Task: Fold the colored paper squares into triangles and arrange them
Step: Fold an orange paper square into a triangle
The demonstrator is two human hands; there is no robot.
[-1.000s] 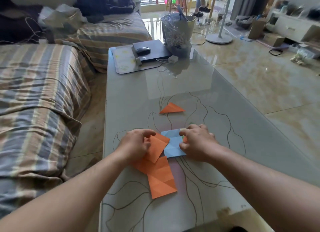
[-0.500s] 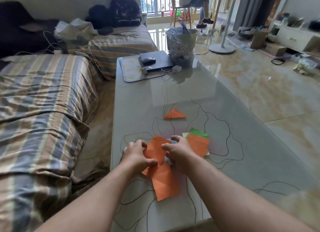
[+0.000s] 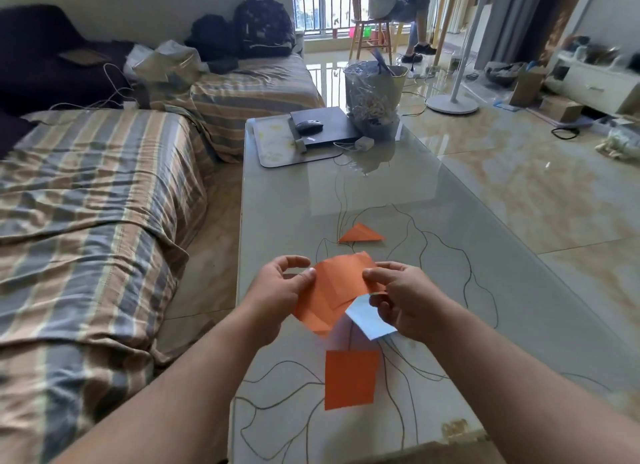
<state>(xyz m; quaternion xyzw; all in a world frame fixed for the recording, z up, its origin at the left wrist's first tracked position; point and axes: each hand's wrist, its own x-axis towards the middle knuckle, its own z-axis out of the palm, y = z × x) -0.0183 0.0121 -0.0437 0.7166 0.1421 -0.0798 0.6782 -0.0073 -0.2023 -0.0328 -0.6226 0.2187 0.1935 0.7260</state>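
Both hands hold a creased orange paper [image 3: 334, 288] up above the glass table [image 3: 433, 221]. My left hand [image 3: 280, 290] pinches its left edge between thumb and fingers. My right hand [image 3: 398, 297] pinches its right edge and also holds a light blue paper [image 3: 367, 316] that hangs below. A flat orange square [image 3: 350, 378] lies on the table beneath the hands. One folded orange triangle [image 3: 360, 234] lies farther back on the table.
A laptop with a mouse [image 3: 323, 126] on a mat [image 3: 277, 148] and a plastic-wrapped bin [image 3: 374, 96] stand at the table's far end. A striped sofa [image 3: 86, 204] runs along the left. A fan stand [image 3: 452, 103] and a seated person [image 3: 398, 3] are behind.
The hands have lifted the orange paper and the blue paper off the table. One orange square stayed on the table. The green and other sheets at the right are out of sight now.
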